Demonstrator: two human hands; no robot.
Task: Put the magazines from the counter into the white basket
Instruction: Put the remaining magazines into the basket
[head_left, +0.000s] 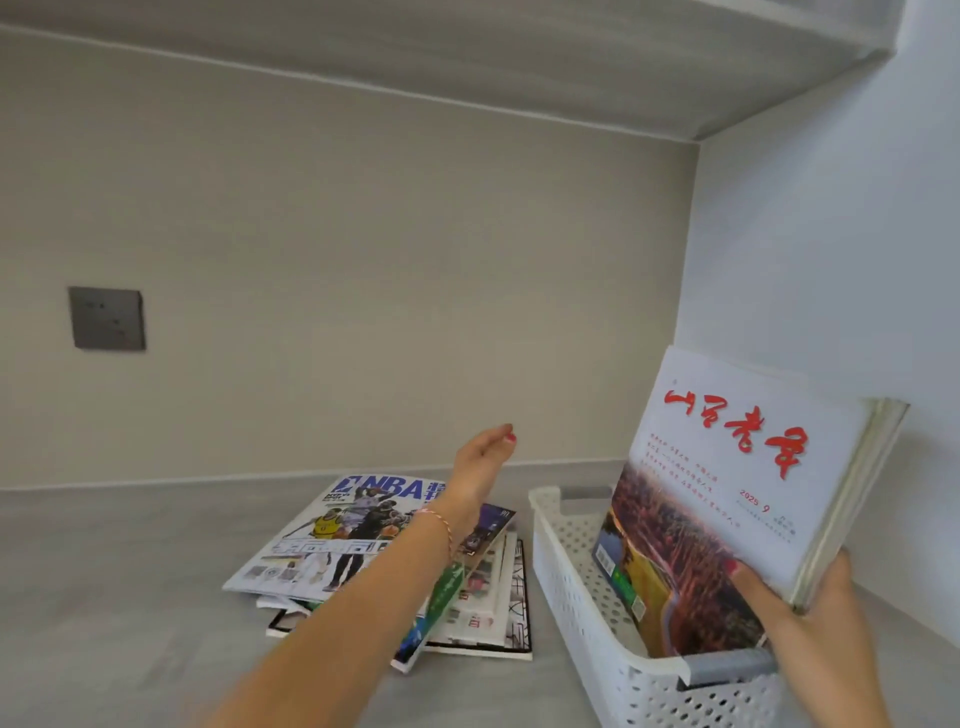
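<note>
A loose pile of magazines (363, 540), an NBA issue on top, lies on the grey counter (104, 597). To its right stands the white perforated basket (576, 587) with grey handles. My right hand (810, 608) grips the lower right corner of a white magazine with red characters (727, 493), held tilted with its lower edge inside the basket; more magazines are stacked behind it. My left hand (480, 462) hovers above the pile's far edge, fingers loose, holding nothing.
A beige back wall carries a dark grey socket plate (107, 318). A white side wall (831, 234) rises just right of the basket. An overhead shelf or cabinet underside (519, 67) hangs above.
</note>
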